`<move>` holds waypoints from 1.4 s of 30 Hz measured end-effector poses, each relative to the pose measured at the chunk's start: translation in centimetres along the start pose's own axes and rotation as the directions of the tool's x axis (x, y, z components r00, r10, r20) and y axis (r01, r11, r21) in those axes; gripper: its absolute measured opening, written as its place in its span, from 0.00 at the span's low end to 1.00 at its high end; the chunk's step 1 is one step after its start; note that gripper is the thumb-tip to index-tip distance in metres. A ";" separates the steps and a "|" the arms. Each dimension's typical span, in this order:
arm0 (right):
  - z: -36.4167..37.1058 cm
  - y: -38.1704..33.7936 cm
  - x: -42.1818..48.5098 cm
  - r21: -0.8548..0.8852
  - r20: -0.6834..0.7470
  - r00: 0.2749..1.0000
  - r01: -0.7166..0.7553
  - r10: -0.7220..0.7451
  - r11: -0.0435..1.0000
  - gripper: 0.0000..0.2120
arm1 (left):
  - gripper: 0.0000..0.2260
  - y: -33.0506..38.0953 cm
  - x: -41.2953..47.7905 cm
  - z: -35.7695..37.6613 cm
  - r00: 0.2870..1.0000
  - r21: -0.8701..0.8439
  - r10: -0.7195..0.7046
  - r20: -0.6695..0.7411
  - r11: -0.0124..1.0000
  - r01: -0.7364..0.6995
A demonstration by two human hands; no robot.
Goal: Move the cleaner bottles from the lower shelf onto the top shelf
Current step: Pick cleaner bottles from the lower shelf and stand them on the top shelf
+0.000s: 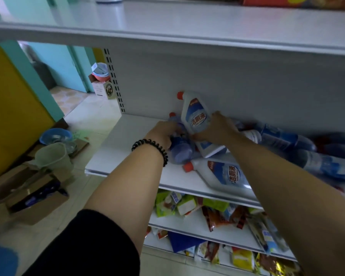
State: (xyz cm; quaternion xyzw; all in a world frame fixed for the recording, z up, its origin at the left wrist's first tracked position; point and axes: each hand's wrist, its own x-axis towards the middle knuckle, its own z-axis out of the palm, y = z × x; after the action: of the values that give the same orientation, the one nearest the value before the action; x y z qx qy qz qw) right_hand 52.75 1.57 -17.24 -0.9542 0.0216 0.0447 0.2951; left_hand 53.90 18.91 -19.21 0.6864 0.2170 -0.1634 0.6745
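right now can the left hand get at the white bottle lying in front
Probably not yet: the left hand grips a blue bottle. The lying bottle is close, cap end bare, so a freed hand should reach it.

White cleaner bottles [225,173] (red-capped) lie jumbled on the lower shelf [126,148].

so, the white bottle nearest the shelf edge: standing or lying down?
Lying down. The bottle rests on its side on the lower shelf, label facing up, red cap pointing left.
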 end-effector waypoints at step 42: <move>-18.5 -3.2 -29.7 0.541 -0.550 0.789 0.586 -0.274 0.603 0.21 | 0.22 5.4 -38.2 4.4 0.723 -0.361 0.669 0.171 0.725 -0.586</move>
State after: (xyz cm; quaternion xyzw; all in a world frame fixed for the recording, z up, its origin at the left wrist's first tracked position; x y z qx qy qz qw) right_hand 24.72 -5.81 2.63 -0.7357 -0.1381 -0.2431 0.6168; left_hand 24.47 11.57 5.03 0.5840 -0.1113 0.0113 0.8040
